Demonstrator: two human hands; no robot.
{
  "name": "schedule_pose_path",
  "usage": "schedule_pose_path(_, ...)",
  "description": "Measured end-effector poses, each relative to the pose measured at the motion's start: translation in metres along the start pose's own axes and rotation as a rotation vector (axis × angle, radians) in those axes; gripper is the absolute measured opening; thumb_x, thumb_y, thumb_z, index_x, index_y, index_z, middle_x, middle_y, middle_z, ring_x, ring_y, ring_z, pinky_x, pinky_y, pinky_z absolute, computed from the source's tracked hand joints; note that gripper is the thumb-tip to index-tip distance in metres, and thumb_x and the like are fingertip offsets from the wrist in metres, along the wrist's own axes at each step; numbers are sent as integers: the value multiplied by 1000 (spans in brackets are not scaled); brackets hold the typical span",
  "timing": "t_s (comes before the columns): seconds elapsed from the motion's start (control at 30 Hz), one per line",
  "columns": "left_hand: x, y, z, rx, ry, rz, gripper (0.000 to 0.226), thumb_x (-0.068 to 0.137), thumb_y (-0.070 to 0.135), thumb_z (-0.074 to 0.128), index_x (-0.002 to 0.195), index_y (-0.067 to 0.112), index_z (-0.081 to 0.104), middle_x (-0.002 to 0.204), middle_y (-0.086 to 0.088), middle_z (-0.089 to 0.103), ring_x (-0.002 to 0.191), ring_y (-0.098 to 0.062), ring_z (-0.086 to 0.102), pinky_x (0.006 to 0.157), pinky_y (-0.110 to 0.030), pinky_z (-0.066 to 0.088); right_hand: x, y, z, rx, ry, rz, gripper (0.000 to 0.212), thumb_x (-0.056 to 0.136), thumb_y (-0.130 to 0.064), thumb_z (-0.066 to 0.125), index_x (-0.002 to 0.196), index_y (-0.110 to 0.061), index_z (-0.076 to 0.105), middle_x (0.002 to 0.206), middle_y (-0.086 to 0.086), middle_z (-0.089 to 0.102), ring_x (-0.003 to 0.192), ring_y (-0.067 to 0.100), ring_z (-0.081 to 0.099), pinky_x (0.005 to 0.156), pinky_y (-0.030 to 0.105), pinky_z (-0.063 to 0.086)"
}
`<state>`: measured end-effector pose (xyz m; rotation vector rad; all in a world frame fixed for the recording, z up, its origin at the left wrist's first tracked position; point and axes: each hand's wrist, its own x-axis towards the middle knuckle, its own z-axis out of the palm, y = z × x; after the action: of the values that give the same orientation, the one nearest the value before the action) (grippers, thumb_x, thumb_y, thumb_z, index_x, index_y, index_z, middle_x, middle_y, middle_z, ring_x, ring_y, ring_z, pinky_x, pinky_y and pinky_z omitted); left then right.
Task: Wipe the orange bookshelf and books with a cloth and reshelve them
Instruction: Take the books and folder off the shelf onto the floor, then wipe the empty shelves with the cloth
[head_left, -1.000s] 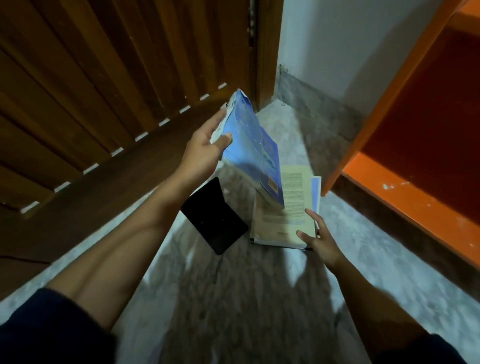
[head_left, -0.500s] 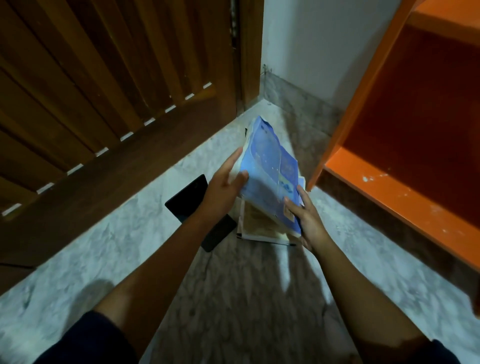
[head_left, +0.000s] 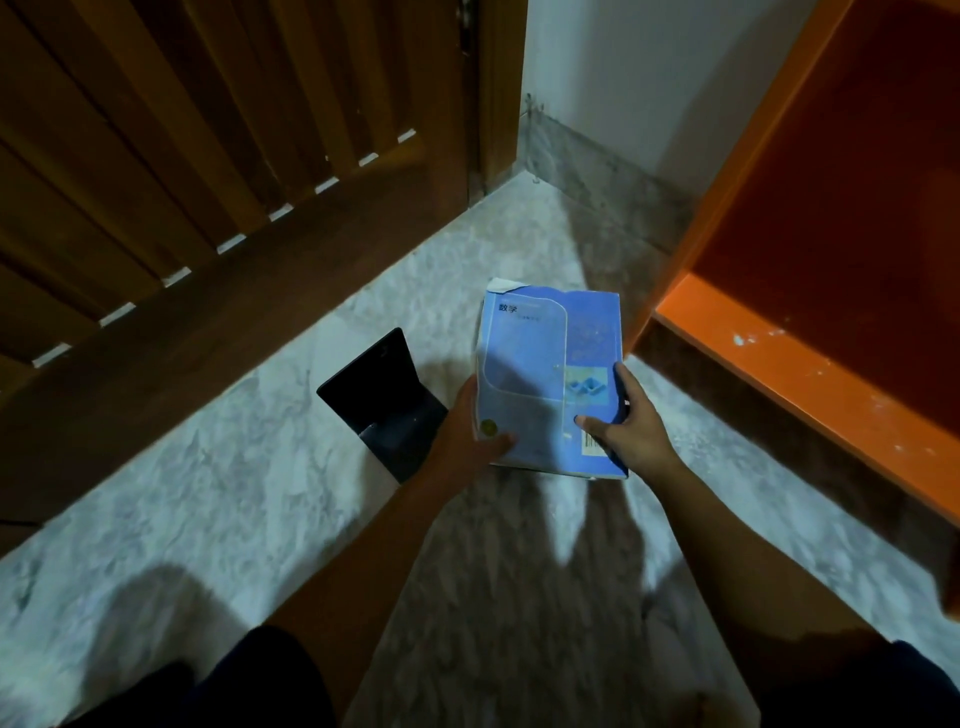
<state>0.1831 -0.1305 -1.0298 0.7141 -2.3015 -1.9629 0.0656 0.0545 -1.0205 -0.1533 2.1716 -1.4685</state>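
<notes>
A blue paperback book (head_left: 545, 364) lies flat, cover up, on the marble floor, covering the other books seen under it earlier. My left hand (head_left: 462, 431) grips its near left edge, thumb on the cover. My right hand (head_left: 631, 426) holds the near right edge, thumb on the cover and fingers along the side. The orange bookshelf (head_left: 779, 364) stands at the right, its lowest shelf bare with white specks. No cloth is in view.
A black metal bookend (head_left: 384, 400) sits on the floor just left of the book. A brown slatted wooden door (head_left: 182, 156) fills the left. A white wall with a grey skirting (head_left: 597, 171) closes the corner behind.
The blue book, held tilted upright by my left hand, has come down flat onto the stack. My right hand left the lower book and took the blue book's right edge.
</notes>
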Motion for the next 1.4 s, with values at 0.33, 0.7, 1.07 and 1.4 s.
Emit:
schedule_pose_path(0.33,5,50,1,687,-29,-121,61,84,23,65,134,2,37,130,-19,40,120,-34,43,93,-38,39,-24,-40,-5,-317,-31,149,71,83,-15,72,143,-8,34,143,10,43,131,27,42,100,31,39)
schedule_pose_path(0.7,-87,309,-51,968,-370,-45,50,95,35,49,132,2,43,135,-18,45,123,-33,45,98,-38,38,-166,-275,-85,-642,-180,88,45,88,-20,64,129,-6,53,138,15,48,127,27,45,101,30,34)
schedule_pose_path(1.07,-208,591,-28,922,-584,195,40,92,24,57,122,-2,52,128,-21,50,122,-35,47,98,-34,37,-363,-473,-198,-657,89,141,47,92,-26,59,134,-7,48,143,13,42,131,27,40,104,31,32)
schedule_pose_path(1.4,-301,766,47,1027,-780,628,56,91,39,56,136,9,43,144,-15,37,133,-30,36,107,-37,34,-529,-562,-314,-619,598,196,44,88,-24,64,127,-5,54,130,15,51,123,29,47,97,28,35)
